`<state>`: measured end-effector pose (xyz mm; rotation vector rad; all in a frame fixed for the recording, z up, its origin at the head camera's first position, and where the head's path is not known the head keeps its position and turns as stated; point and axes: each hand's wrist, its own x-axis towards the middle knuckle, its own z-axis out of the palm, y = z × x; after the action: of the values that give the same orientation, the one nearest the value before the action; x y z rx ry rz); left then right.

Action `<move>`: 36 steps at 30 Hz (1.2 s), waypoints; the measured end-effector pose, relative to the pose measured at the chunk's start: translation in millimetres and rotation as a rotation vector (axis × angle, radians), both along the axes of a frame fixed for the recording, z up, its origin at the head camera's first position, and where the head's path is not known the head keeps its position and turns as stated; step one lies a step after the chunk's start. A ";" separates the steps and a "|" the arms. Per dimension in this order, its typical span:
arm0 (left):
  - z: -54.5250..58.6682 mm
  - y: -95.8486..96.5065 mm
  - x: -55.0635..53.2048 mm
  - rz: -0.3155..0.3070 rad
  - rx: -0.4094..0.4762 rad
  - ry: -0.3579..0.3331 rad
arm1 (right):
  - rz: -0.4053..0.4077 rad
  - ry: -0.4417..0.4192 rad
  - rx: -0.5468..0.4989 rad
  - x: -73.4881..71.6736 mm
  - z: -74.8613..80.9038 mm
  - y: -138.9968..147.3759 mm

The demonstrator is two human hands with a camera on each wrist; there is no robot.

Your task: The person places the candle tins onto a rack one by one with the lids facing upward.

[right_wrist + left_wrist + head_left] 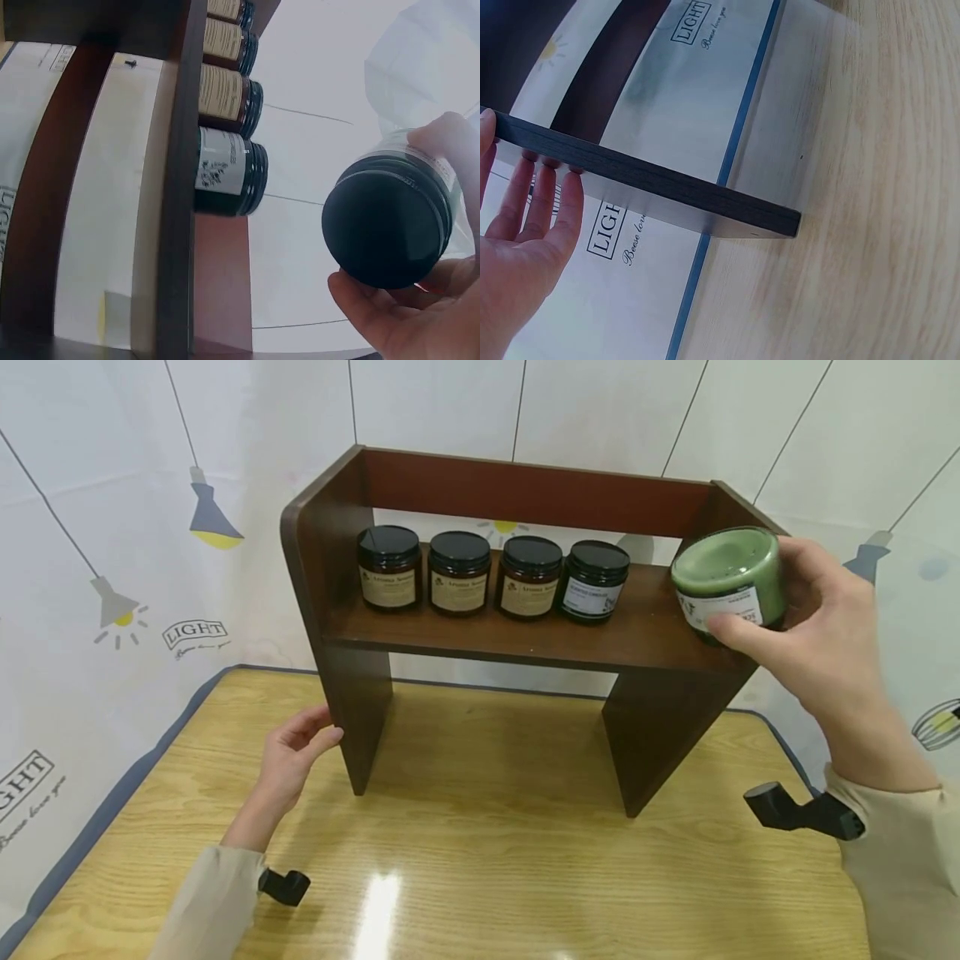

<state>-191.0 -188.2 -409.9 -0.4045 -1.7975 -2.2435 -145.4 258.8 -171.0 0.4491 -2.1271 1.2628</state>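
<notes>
My right hand [836, 639] grips a green candle jar [731, 564] at the right end of a dark brown wooden shelf [487, 639]. Its green glass base faces up in the head view, while the black lid [382, 229] shows in the right wrist view. The thumb lies against its white label. With thumb and fingers my left hand [285, 760] pinches the edge of the shelf's left side panel [652, 169]. On the shelf board stand three brown jars with tan labels, one of them at the far left [390, 568], and a dark jar with a white label [595, 583].
The shelf stands on a light wood-grain table [480, 868]. Behind and beside it hangs a white cloth [442, 410] printed with lamps and lettering. A back rail [525, 489] runs above the jars. Small black devices [285, 887] are worn at both wrists.
</notes>
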 end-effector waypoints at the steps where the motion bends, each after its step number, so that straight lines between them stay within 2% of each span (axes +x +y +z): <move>1: 0.2 -0.3 0.0 0.001 -0.008 -0.009 | -0.056 -0.009 0.061 -0.5 2.6 0.8; 5: 1.2 -1.5 0.3 0.009 -0.045 -0.041 | -0.149 -0.047 0.161 -3.5 10.8 4.9; 10: 1.3 -2.5 0.4 0.010 -0.081 -0.057 | -0.189 -0.071 0.198 -6.3 17.6 7.6; 16: 0.5 -0.8 -0.9 0.009 -0.038 -0.035 | -0.222 -0.039 0.282 -8.0 26.7 6.8; 21: -0.8 -2.5 -0.6 0.007 -0.083 -0.062 | -0.244 -0.029 0.408 -12.5 39.7 7.9; 26: -0.7 -2.4 -0.7 0.003 -0.077 -0.042 | -0.267 -0.122 0.558 -21.6 52.5 10.6; 32: -1.8 -0.3 -2.1 0.008 -0.017 0.025 | -0.269 -0.278 0.654 -35.8 62.8 12.2; 36: -1.8 -0.7 -1.9 0.011 -0.020 0.019 | -0.275 -0.326 0.739 -42.9 66.0 11.1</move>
<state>-192.9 -188.9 -411.7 -0.4168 -1.8095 -2.2090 -188.3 269.9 -105.0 0.2356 -2.7920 0.3789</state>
